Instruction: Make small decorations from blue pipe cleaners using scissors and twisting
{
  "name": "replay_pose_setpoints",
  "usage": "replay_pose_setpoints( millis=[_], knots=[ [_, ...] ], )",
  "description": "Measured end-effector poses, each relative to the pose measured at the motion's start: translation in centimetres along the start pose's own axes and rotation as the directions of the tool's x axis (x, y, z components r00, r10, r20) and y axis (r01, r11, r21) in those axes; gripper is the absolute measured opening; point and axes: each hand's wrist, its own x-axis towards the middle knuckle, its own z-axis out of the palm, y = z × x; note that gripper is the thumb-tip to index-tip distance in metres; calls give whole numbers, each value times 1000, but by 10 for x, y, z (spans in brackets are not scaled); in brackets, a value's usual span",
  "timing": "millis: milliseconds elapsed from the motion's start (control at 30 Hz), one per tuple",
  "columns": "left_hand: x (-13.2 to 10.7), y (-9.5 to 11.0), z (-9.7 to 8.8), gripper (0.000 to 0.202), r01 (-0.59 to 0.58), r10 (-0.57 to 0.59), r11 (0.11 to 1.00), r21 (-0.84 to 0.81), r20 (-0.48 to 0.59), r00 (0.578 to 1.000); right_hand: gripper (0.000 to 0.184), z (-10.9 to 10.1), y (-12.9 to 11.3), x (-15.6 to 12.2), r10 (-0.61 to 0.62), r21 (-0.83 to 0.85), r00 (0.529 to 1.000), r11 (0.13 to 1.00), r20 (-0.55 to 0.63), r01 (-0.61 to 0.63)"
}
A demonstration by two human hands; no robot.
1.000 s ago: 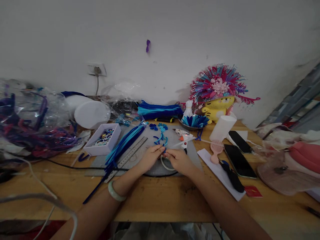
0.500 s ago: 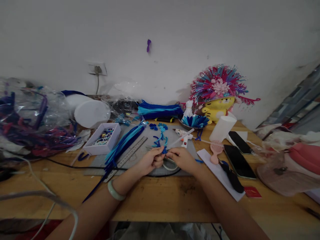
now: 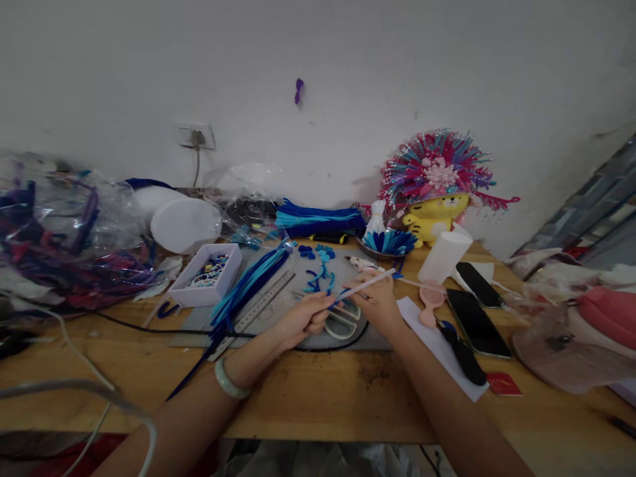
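Observation:
My left hand is closed over the grey mat and pinches a small blue pipe-cleaner piece at its fingertips. My right hand is just to the right, closed around a hot glue gun whose body is mostly hidden. The gun's white glue stick slants from the blue piece up to the right. White-handled scissors lie on the mat below and between the hands. Finished blue pipe-cleaner shapes lie farther back on the mat.
On the left are a metal ruler, a blue pipe-cleaner bundle, a white bead box and plastic bags. To the right are a white cup, a pink brush and two phones. A yellow tiger toy stands at the wall.
My right hand let go of the blue piece, moved up and right and closed on the glue gun. The scissors now show on the mat. My left hand kept its pinch.

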Motion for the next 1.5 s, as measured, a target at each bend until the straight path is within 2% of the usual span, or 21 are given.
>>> replay_pose_setpoints(
  millis=[67, 133, 200, 233, 267, 300, 333, 400, 433, 533, 600, 633, 700, 800, 933, 1000, 1067, 1167, 1267, 1400, 1500],
  knots=[
    [0, 2, 3, 26, -110, 124, 988, 105, -137, 983, 17, 2, -1, -1, 54, -46, 990, 997, -134, -61],
    [0, 5, 3, 25, -206, 278, 936, 285, -239, 930, 21, 4, -1, -1, 110, -19, 972, 993, -210, -116],
    [-1, 7, 1, 22, -237, 425, 813, 533, -264, 866, 17, 6, -2, -1, 200, 104, 965, 977, -172, -184],
    [-1, 7, -1, 20, -220, 483, 720, 658, -249, 840, 15, 7, -3, 0, 276, 204, 955, 947, -107, -250],
    [-1, 6, -4, 20, -188, 528, 614, 767, -222, 819, 16, 8, -5, 0, 364, 317, 931, 884, -10, -342],
    [-2, 5, -6, 20, -152, 559, 505, 850, -188, 808, 21, 10, -8, 0, 449, 426, 886, 783, 118, -454],
    [-2, 4, -8, 20, -123, 576, 404, 907, -148, 804, 25, 11, -11, 0, 511, 510, 819, 648, 259, -566],
    [-2, 0, -12, 21, -106, 586, 240, 965, -57, 808, 31, 12, -17, -1, 529, 587, 680, 367, 507, -722],
    [-2, -1, -13, 21, -114, 584, 181, 977, -13, 811, 31, 13, -20, -1, 499, 596, 630, 252, 595, -763],
    [-3, -3, -15, 23, -142, 562, 63, 988, 82, 823, 27, 12, -24, -2, 408, 589, 541, 10, 735, -808],
    [-3, -3, -16, 23, -134, 545, 25, 991, 99, 832, 23, 11, -24, -2, 386, 571, 502, -84, 774, -816],
    [-3, -2, -16, 23, -123, 538, 17, 992, 94, 838, 21, 11, -23, -2, 382, 566, 494, -99, 781, -818],
    [-2, -2, -17, 22, -90, 526, 33, 995, 59, 849, 16, 10, -24, -2, 383, 580, 519, -58, 764, -812],
    [0, -1, -18, 21, -55, 502, 128, 990, -17, 865, 13, 11, -27, -3, 380, 641, 622, 93, 684, -762],
    [3, 1, -18, 24, -131, 454, 350, 928, -46, 890, 17, 15, -29, -5, 366, 654, 748, 365, 554, -663],
    [4, 2, -18, 27, -147, 393, 491, 859, -68, 917, 22, 16, -28, -6, 378, 613, 792, 501, 480, -611],
    [6, 2, -17, 30, -132, 325, 628, 767, -104, 940, 26, 18, -27, -6, 386, 573, 828, 598, 407, -561],
    [8, 1, -16, 31, -129, 262, 791, 598, -139, 955, 28, 19, -27, -7, 364, 513, 873, 707, 326, -487],
    [8, 0, -13, 25, -152, 227, 898, 412, -138, 964, 26, 20, -29, -8, 311, 431, 901, 798, 303, -420],
    [6, 2, -9, 34, -191, 233, 947, 258, -147, 961, 23, 20, -29, -9, 202, 345, 935, 890, 290, -299],
    [4, 3, -8, 32, -191, 224, 961, 201, -156, 962, 23, 20, -26, -9, 199, 308, 944, 910, 262, -277]
  ],
)
